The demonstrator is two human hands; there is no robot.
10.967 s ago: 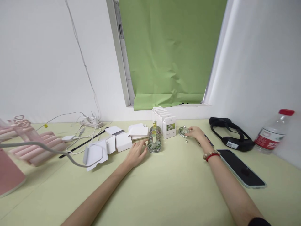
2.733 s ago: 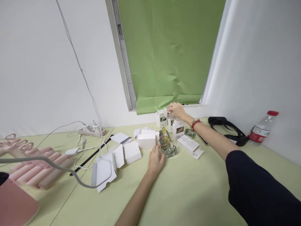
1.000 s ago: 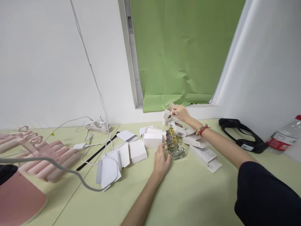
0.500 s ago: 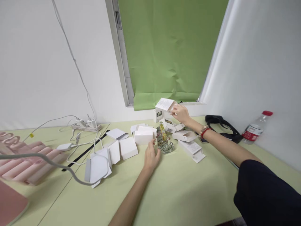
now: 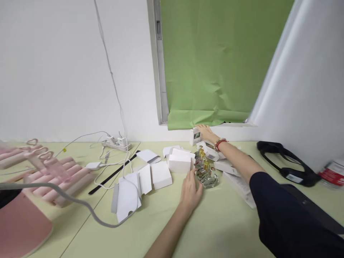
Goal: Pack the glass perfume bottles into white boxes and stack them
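Observation:
My left hand [image 5: 190, 190] rests on the table beside a bag of small gold-capped glass bottles [image 5: 208, 177], fingers stretched out and thumb apart. Its fingertips lie close to a stack of white cardboard boxes [image 5: 179, 163]. Farther back, my right hand [image 5: 205, 133] reaches to a small upright white box [image 5: 195, 137] with a dark picture on its front. The fingers look extended across the box's top right corner; their tips are partly hidden. Below that forearm lie several printed white cartons [image 5: 211, 152], partly covered by the arm.
Unfolded white boxes [image 5: 127, 195] lie left, near a power strip [image 5: 116, 145] and white cables. Pink rolls [image 5: 63, 179] and a grey cable [image 5: 88, 209] are farther left. At right are a black strapped headset [image 5: 288, 165], a dark flat device [image 5: 311, 206] and a bottle [image 5: 333, 173].
My right hand has lowered toward the wall. The open carton it held up is no longer seen raised. The view has turned left; my left hand stays by the bottles.

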